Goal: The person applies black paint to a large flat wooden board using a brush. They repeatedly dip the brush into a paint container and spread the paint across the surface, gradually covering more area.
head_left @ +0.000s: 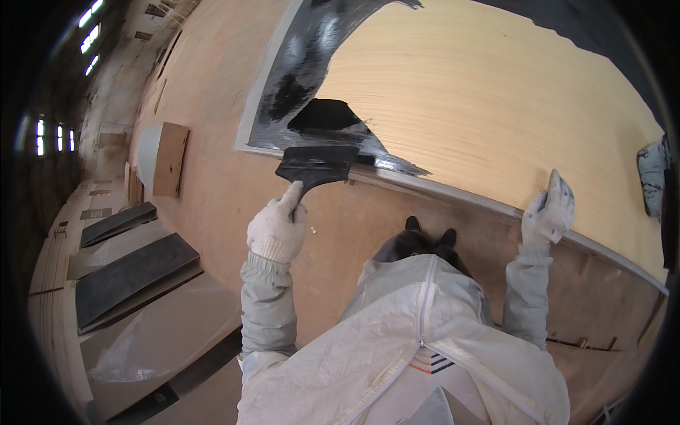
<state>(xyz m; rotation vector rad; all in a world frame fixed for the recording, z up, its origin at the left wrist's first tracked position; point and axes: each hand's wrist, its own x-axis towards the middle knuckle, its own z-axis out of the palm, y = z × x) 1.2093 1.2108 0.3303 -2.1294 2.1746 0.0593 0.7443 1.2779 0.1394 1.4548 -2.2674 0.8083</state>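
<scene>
My left hand [278, 225], in a white knit glove, is closed round the handle of a wide black spreader [316, 164]. Its blade is at the near left corner of a large pale yellow panel [482, 106]. Glossy black coating [297, 78] is smeared along the panel's left side and near left corner, with a thicker dark patch [324, 115] just beyond the blade. My right hand [549, 212], also gloved and with dark smudges, is over the panel's near edge on the right. Its fingers are stretched out and nothing shows in it.
A metal-coloured strip [439, 190] runs along the panel's near edge. At the far right sits a black-smeared whitish container [650, 177]. A box-like wooden block [170, 159] stands on the brown floor [212, 92] at left. Dark flat panels [138, 280] lie nearer, beside clear plastic sheeting [134, 358].
</scene>
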